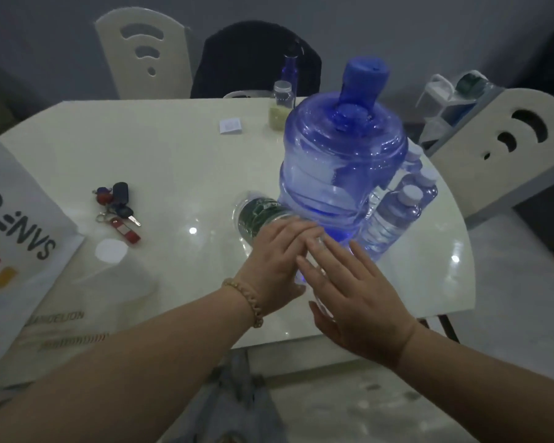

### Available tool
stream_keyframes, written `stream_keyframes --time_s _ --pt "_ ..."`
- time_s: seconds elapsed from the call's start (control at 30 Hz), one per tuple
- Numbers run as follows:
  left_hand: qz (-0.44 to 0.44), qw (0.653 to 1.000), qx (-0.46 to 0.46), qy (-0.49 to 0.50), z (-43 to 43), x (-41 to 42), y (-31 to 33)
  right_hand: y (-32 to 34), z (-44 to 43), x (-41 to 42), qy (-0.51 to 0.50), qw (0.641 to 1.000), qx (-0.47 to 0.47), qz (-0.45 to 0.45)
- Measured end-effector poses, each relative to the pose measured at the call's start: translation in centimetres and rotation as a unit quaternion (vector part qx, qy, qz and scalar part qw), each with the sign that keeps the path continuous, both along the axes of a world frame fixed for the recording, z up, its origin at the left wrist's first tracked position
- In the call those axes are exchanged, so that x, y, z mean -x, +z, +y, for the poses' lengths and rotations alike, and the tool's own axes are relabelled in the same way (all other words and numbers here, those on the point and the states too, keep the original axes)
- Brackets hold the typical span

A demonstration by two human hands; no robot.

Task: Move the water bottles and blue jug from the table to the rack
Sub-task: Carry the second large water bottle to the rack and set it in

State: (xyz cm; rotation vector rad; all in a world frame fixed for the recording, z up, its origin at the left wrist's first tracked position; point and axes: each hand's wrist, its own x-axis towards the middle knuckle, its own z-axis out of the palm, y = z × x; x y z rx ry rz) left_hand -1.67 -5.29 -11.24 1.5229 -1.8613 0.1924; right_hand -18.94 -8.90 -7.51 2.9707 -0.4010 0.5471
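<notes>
Head view: ribbed translucent blue jug [339, 161] on glossy table [173, 161].

wall [429, 20] grey | table [141, 161] glossy white | cream chairs [115, 59] | floor [509, 266] perhaps tiled | light dim

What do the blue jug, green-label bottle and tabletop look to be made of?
Blue jug: translucent tinted plastic, probably rigid; ribbed moulded walls, see-through.
Green-label bottle: thin clear plastic with printed wrap label, likely film.
Tabletop: glossy cream surface, possibly glass or polished stone; sharp light reflections, material uncertain.
</notes>
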Motion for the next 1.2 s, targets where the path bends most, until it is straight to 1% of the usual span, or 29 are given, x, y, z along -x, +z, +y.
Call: stream_keyframes --time_s 0.07,0.17,0.23,0.3,0.37,0.4,0.43,0.6,0.67,0.73,0.8,0.87,0.93,1.07,1.17,1.2 --pt "-0.021 0.999 -0.023 0.010 0.3 1.6 -1.0 -1.3 -0.2 2.2 0.004 0.999 -0.016 0.049" --pt "-0.092 0.995 -0.019 0.010 0.4 3.5 -2.5 -2.8 -0.3 4.7 0.006 0.984 -0.071 0.161" --pt "-0.116 0.992 -0.031 0.026 0.2 4.2 -3.0 -3.2 -0.7 5.2 0.009 0.977 -0.073 0.199" --pt "-0.124 0.990 -0.050 0.053 -0.4 5.0 -3.4 -3.7 -1.1 5.4 -0.003 0.979 -0.085 0.187" --pt "-0.132 0.986 -0.074 0.072 -0.9 5.7 -3.4 -4.3 -1.3 5.1 -0.056 0.973 -0.178 0.138" --pt "-0.140 0.984 -0.085 0.077 -1.1 6.1 -3.5 -4.8 -1.5 4.9 -0.087 0.963 -0.227 0.116" --pt "-0.147 0.981 -0.094 0.079 -1.2 6.5 -3.7 -5.3 -1.6 4.8 -0.111 0.954 -0.254 0.113" --pt "-0.156 0.973 -0.139 0.093 -2.0 9.2 -5.0 -7.9 -2.6 5.0 -0.154 0.935 -0.287 0.138" --pt "-0.157 0.969 -0.160 0.107 -2.0 10.1 -5.5 -8.4 -2.5 4.8 -0.167 0.928 -0.310 0.122" --pt "-0.131 0.968 -0.184 0.113 -2.0 10.8 -5.7 -8.8 -2.4 4.6 -0.180 0.922 -0.326 0.103" --pt "-0.107 0.969 -0.195 0.109 -2.1 11.1 -5.6 -8.9 -2.6 4.6 -0.180 0.921 -0.332 0.096" --pt "-0.093 0.973 -0.196 0.083 -2.0 10.8 -5.4 -8.8 -2.8 4.8 -0.171 0.922 -0.331 0.102" --pt "-0.085 0.969 -0.223 0.063 -1.4 9.5 -5.0 -8.5 -2.9 4.7 -0.161 0.933 -0.302 0.107" --pt "-0.223 0.925 -0.287 0.112 0.8 3.3 -4.0 -7.7 -3.0 1.8 -0.118 0.962 -0.195 0.147" --pt "-0.286 0.886 -0.326 0.162 0.8 -1.2 -3.1 -8.2 -2.8 -0.7 -0.153 0.957 -0.177 0.172" --pt "-0.302 0.879 -0.330 0.167 0.4 -2.6 -3.0 -8.6 -2.7 -1.4 -0.171 0.954 -0.174 0.175"
